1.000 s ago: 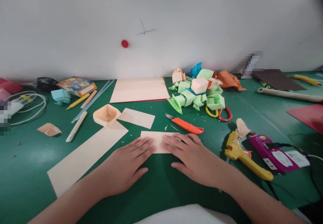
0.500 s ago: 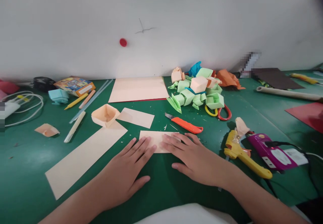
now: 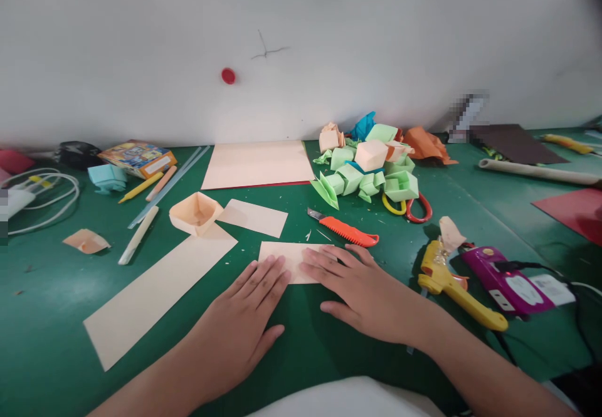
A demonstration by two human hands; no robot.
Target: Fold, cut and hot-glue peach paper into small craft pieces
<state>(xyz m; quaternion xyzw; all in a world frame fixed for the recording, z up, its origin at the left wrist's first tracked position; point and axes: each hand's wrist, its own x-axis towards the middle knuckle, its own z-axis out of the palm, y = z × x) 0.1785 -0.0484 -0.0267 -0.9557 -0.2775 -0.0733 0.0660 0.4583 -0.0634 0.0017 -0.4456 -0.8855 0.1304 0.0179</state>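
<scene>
A small cream paper rectangle (image 3: 295,254) lies flat on the green table in front of me. On its left end rest the outstretched fingers of my left hand (image 3: 249,316). My right hand (image 3: 355,288) lies with fingers spread over its right end. Beyond it are an orange box cutter (image 3: 348,230) with its blade out, and another cream paper piece (image 3: 254,217). A long cream paper strip (image 3: 155,304) slants away to the left, its far end by a peach folded paper box (image 3: 195,213).
Folded green and peach paper pieces (image 3: 369,160) are heaped at the back, with scissors (image 3: 417,209) beside them. A yellow glue gun (image 3: 461,295) and a purple power strip (image 3: 510,282) lie right. Cream sheets (image 3: 256,163) lie against the wall; glue sticks (image 3: 174,185) lie left.
My left hand has shifted slightly to the right on the paper rectangle. The right hand stays almost in place.
</scene>
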